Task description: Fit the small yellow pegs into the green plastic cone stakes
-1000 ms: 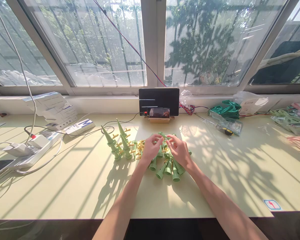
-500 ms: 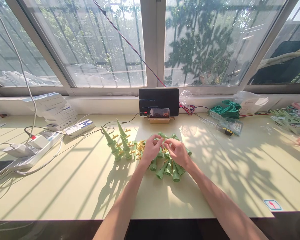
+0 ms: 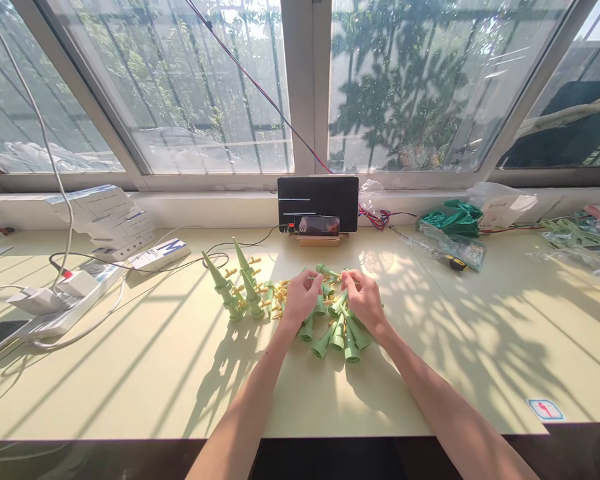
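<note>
My left hand point(image 3: 303, 297) is above the left side of a loose pile, its fingers pinched together. What they hold, if anything, is hidden. My right hand point(image 3: 364, 301) is over the right side, thumb and fingertips closed; a green cone-shaped spike point(image 3: 327, 270) points its narrow end at those fingertips, but I cannot tell whether they grip it. Several more hollow green spikes point(image 3: 351, 347) lie with their open round ends facing me. Small yellow valve-like pieces point(image 3: 279, 299) are heaped beside my left hand. Left of them, assembled green spikes point(image 3: 253, 297) with yellow pieces stand upright.
A phone point(image 3: 318, 226) leans on a small stand before a black tablet-like screen point(image 3: 318, 193). To the left are white boxes point(image 3: 107, 220) and a power strip point(image 3: 75, 303) with cables. Green plastic bags point(image 3: 453, 218) and a yellow-black tape measure point(image 3: 455, 263) lie right.
My hands were almost touching and have moved apart, the right one shifting right. More of the pile shows between them. Another person's hand at the far right edge has left the view.
</note>
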`<action>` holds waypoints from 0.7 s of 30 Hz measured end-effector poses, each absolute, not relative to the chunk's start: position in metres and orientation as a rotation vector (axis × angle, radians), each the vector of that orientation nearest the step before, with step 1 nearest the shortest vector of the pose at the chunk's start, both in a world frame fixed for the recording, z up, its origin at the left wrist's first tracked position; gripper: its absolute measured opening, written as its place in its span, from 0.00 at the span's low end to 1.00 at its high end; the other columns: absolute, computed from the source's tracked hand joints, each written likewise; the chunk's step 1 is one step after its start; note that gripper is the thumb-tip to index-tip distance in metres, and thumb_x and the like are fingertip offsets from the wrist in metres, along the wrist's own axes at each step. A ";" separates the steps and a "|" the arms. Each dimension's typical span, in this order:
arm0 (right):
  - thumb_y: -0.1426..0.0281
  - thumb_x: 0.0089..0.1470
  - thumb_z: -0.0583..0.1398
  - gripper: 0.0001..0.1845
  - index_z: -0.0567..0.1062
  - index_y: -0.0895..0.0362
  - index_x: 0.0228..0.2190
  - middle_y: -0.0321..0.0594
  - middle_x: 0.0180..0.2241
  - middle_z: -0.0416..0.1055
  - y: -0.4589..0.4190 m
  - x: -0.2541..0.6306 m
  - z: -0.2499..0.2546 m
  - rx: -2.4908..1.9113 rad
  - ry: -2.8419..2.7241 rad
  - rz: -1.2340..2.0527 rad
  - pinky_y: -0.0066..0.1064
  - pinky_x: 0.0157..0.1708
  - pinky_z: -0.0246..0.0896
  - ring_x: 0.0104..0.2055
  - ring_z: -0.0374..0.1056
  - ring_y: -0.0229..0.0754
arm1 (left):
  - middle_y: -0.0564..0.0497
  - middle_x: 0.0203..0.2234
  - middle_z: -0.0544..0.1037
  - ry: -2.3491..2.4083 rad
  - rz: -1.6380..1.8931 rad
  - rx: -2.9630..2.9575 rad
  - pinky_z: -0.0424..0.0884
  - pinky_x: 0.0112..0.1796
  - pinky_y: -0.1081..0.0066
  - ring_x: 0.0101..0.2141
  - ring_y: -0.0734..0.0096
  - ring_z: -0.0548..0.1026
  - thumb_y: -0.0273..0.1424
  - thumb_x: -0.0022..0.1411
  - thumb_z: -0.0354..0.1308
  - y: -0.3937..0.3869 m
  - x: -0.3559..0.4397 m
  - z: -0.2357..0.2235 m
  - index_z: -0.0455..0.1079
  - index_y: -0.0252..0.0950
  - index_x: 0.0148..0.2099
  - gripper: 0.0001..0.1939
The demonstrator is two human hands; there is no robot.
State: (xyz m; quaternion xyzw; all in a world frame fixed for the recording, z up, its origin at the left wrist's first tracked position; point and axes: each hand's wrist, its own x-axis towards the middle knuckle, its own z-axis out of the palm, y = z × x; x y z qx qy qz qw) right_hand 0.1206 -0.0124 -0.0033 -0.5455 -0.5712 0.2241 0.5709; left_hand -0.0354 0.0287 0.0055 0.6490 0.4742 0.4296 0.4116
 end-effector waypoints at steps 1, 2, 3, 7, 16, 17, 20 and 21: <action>0.54 0.64 0.53 0.21 0.72 0.55 0.28 0.37 0.23 0.71 -0.012 0.121 -0.004 -1.283 -1.334 0.531 0.29 0.23 0.55 0.22 0.63 0.38 | 0.54 0.18 0.72 1.202 1.079 1.651 0.60 0.23 0.73 0.19 0.75 0.64 0.44 0.62 0.57 0.029 -0.035 0.005 0.72 0.37 0.35 0.15; 0.53 0.64 0.52 0.22 0.71 0.55 0.27 0.36 0.23 0.70 -0.011 0.121 -0.005 -1.288 -1.332 0.536 0.29 0.23 0.55 0.21 0.62 0.37 | 0.54 0.18 0.72 1.210 1.079 1.667 0.61 0.24 0.73 0.19 0.74 0.65 0.44 0.62 0.57 0.029 -0.036 0.005 0.72 0.37 0.35 0.15; 0.53 0.64 0.52 0.23 0.71 0.55 0.26 0.36 0.23 0.70 -0.011 0.122 -0.005 -1.293 -1.331 0.538 0.29 0.23 0.54 0.21 0.61 0.37 | 0.54 0.18 0.72 1.218 1.081 1.682 0.61 0.24 0.73 0.20 0.73 0.66 0.44 0.62 0.57 0.029 -0.036 0.005 0.72 0.37 0.34 0.15; 0.52 0.64 0.52 0.24 0.70 0.55 0.26 0.36 0.22 0.69 -0.011 0.121 -0.005 -1.302 -1.330 0.547 0.30 0.23 0.55 0.21 0.61 0.37 | 0.54 0.18 0.71 1.262 1.097 1.786 0.62 0.27 0.71 0.21 0.71 0.68 0.42 0.64 0.55 0.029 -0.037 0.004 0.71 0.38 0.31 0.15; 0.51 0.64 0.52 0.24 0.70 0.55 0.27 0.37 0.23 0.69 -0.013 0.120 -0.003 -1.304 -1.360 0.506 0.30 0.25 0.57 0.22 0.63 0.38 | 0.53 0.18 0.70 1.449 0.981 2.093 0.60 0.30 0.70 0.23 0.69 0.67 0.36 0.65 0.53 0.025 -0.037 0.004 0.66 0.39 0.24 0.17; 0.50 0.64 0.52 0.24 0.69 0.55 0.26 0.37 0.23 0.69 -0.014 0.120 -0.002 -1.309 -1.369 0.493 0.30 0.26 0.57 0.22 0.64 0.38 | 0.52 0.19 0.71 1.466 0.961 2.108 0.60 0.30 0.70 0.23 0.69 0.67 0.36 0.65 0.53 0.025 -0.037 0.004 0.65 0.39 0.23 0.17; 0.51 0.64 0.52 0.23 0.69 0.55 0.26 0.37 0.23 0.69 -0.016 0.118 0.001 -1.314 -1.387 0.477 0.29 0.25 0.57 0.22 0.64 0.38 | 0.50 0.20 0.73 1.531 0.885 2.120 0.60 0.30 0.69 0.24 0.67 0.69 0.36 0.64 0.54 0.024 -0.037 0.004 0.64 0.39 0.22 0.17; 0.52 0.64 0.52 0.23 0.69 0.55 0.27 0.37 0.23 0.69 -0.016 0.118 0.001 -1.314 -1.389 0.476 0.29 0.25 0.57 0.22 0.63 0.38 | 0.49 0.21 0.74 1.553 0.853 2.120 0.60 0.30 0.69 0.25 0.66 0.70 0.36 0.64 0.55 0.024 -0.037 0.004 0.64 0.39 0.22 0.17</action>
